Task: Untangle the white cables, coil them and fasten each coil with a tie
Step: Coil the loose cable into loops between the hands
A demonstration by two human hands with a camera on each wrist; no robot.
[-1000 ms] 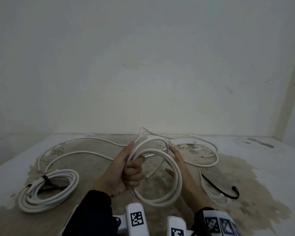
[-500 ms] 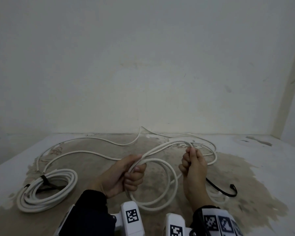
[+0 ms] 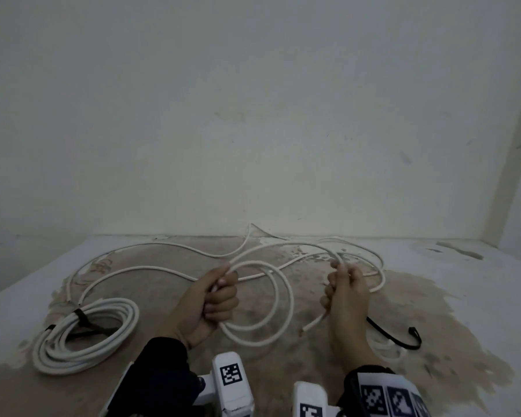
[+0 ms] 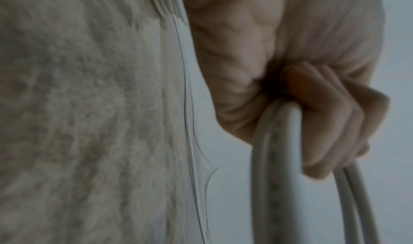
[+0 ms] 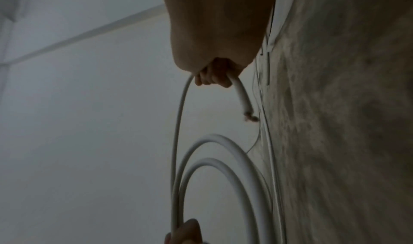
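My left hand [image 3: 221,296] grips two hanging loops of a white cable [image 3: 278,314] above the floor. In the left wrist view its fingers [image 4: 324,124] curl round the doubled cable [image 4: 288,150]. The same cable arches from that hand to my right hand [image 3: 339,284], which grips it a short way from its free end [image 3: 310,327]. The right wrist view shows those fingers [image 5: 214,76] round the cable, with the frayed end [image 5: 250,117] dangling below. More loose white cable [image 3: 139,268] trails across the floor behind.
A finished white coil [image 3: 88,338], bound by a black tie [image 3: 81,316], lies on the floor at the left. Another black tie [image 3: 403,344] lies loose right of my right hand. A pale wall [image 3: 253,145] closes the back, and the floor [image 3: 283,365] is stained.
My right hand left the loop, closed round the cable and slid to the right, away from my left hand. The free end now hangs below it. The left hand dropped slightly.
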